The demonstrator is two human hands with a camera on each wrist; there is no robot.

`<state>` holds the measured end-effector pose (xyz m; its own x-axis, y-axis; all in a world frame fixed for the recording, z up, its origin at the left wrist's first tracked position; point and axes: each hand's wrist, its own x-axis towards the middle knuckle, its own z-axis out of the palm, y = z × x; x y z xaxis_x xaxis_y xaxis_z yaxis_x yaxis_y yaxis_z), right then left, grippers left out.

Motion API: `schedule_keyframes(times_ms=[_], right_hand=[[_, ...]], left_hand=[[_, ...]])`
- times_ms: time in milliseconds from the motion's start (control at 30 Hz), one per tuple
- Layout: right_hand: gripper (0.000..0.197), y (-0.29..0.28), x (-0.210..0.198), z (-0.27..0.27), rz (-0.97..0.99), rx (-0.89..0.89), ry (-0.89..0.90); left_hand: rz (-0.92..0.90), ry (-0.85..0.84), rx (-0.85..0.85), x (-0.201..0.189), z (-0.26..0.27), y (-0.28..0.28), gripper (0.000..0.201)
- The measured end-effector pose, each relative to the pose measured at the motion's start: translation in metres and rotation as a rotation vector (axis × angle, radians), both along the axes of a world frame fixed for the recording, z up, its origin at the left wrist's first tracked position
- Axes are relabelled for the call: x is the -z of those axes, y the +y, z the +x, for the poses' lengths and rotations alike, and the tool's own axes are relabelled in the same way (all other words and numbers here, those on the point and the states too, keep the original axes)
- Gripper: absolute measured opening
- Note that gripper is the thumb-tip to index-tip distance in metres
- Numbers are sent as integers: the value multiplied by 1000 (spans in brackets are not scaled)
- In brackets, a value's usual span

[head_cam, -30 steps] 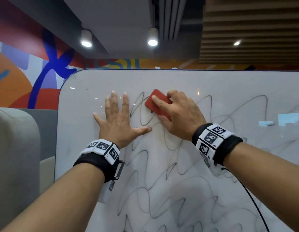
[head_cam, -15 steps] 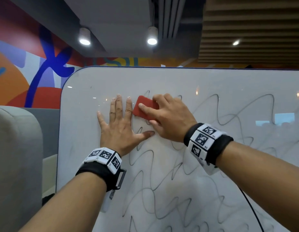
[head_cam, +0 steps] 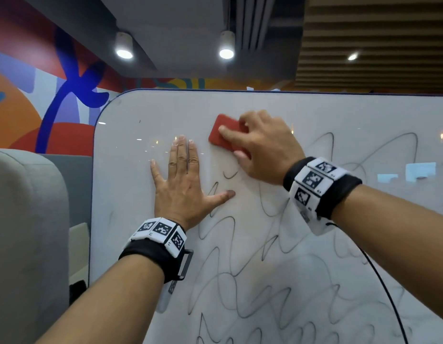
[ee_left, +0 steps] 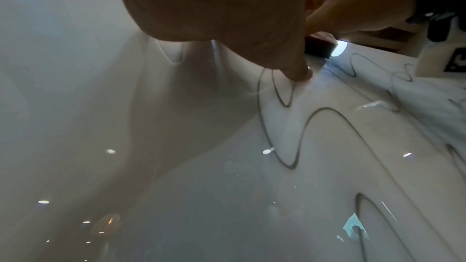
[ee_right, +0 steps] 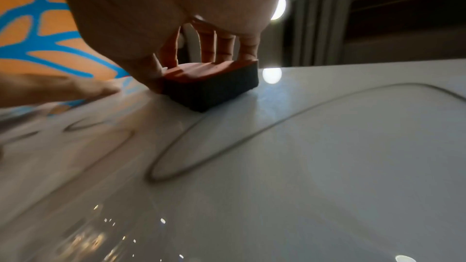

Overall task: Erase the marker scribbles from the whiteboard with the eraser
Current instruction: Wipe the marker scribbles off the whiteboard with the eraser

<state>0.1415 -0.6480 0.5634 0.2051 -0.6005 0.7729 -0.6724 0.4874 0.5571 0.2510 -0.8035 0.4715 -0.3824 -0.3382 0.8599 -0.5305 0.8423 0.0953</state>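
Your right hand [head_cam: 264, 147] grips the eraser [head_cam: 224, 135]: thumb on its lower-left edge, the other fingers [ee_right: 224, 47] curled over the far edge, seen clearly in the right wrist view. That pinch looks chosen so you can press the dark felt face flat on the whiteboard [head_cam: 141, 115] and drag it sideways without it rolling. The red back faces you and the felt sits on the board.

Your left hand [head_cam: 183, 184] lies flat on the whiteboard with straight, spread fingers [head_cam: 181, 150], holding nothing, thumb out toward the scribbles [head_cam: 240, 281]. My read is that it steadies the board against your wiping push. The thumb tip touches the surface next to a loop of line in the left wrist view.

The eraser sits just right of and slightly above the left hand's fingertips, near the whiteboard's top-left corner and well below its top edge. Its long axis runs diagonally, upper-left end toward that corner, lower-right end under your palm. The short edge leads toward the left hand.

Relative to the left hand, a patch above the thumb is mostly clean, with one small leftover stroke. Dense scribbles fill the board below the wrist and off to the right. Judging by that, most of the erasing is left to do.
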Motion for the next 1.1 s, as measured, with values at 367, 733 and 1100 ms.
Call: schedule_keyframes(times_ms=[367,733,1100], right_hand=[[55,7,19,-9,73,-55,78],[54,25,36,-31,140,-100,145],[55,37,37,-42,19,-105,83]], left_hand=[[3,18,16,2,0,2,133],[-83,-43,38,-7,-4,12,125],[-75,-47,40,-13,-14,27,125]])
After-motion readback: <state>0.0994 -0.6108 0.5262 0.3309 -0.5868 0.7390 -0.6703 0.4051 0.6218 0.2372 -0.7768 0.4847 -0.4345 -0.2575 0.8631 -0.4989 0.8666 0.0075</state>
